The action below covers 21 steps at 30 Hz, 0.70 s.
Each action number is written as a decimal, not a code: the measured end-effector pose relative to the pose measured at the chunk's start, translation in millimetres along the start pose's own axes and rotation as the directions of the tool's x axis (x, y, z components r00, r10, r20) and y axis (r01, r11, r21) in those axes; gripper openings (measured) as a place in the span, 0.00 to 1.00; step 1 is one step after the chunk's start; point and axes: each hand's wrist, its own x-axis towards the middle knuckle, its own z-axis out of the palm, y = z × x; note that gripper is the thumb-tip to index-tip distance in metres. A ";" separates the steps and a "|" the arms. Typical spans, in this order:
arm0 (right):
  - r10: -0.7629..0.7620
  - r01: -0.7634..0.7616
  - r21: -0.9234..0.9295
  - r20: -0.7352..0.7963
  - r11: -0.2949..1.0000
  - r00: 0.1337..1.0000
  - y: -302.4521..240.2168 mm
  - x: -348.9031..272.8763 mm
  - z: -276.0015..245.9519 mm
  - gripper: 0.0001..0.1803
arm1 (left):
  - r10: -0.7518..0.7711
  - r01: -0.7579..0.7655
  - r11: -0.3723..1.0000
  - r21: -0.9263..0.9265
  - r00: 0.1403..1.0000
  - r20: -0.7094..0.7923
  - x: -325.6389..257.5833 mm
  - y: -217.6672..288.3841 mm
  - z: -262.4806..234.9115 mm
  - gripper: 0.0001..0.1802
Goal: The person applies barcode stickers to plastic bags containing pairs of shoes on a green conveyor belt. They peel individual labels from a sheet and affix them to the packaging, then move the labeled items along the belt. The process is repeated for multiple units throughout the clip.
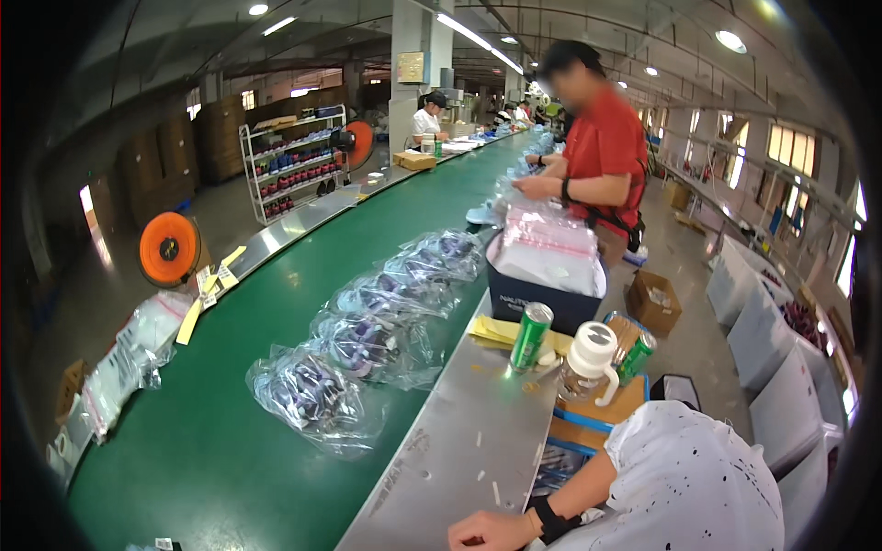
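My right hand (489,533) lies at the lower edge, fingers curled into a loose fist, resting on the steel ledge (469,432) beside the green conveyor belt (230,432). A black wristband (551,520) circles the wrist, and the arm comes from a white speckled sleeve (684,477) at the lower right. Nothing shows in the hand. My left hand is out of view. Nearest things on the ledge are a green can (530,336) and a clear jar with a white lid (588,360).
Several clear bags of dark goods (317,390) lie in a row on the belt. A dark bin of bagged items (544,275) stands ahead, where a person in a red shirt (602,156) works. Orange reels (169,248), a shelf rack (294,165) and cardboard boxes (654,301) surround the line.
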 end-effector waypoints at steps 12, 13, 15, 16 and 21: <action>0.037 -0.023 0.125 -0.109 0.992 0.993 22.6 -7.0 12.5 0.11 | 0.088 -0.116 0.993 -0.010 0.799 -0.595 -64.1 126.7 -180.1 0.24; 0.026 -0.005 0.149 -0.141 0.989 0.990 20.5 -6.9 14.8 0.12 | 0.077 -0.114 0.993 -0.026 0.802 -0.593 -77.2 130.4 -180.9 0.24; 0.039 -0.024 0.125 -0.115 0.992 0.993 29.3 -6.2 14.7 0.13 | 0.081 -0.079 0.996 0.026 0.836 -0.543 -91.5 128.2 -146.7 0.22; 0.057 -0.045 0.112 -0.099 0.993 0.993 36.1 -9.0 11.4 0.14 | 0.069 -0.048 0.997 0.055 0.862 -0.502 -99.1 122.8 -120.9 0.21; 0.056 -0.055 0.201 0.001 0.978 0.998 35.6 -6.5 8.6 0.17 | -0.040 0.128 0.954 0.270 0.950 -0.309 -179.4 102.0 -29.5 0.17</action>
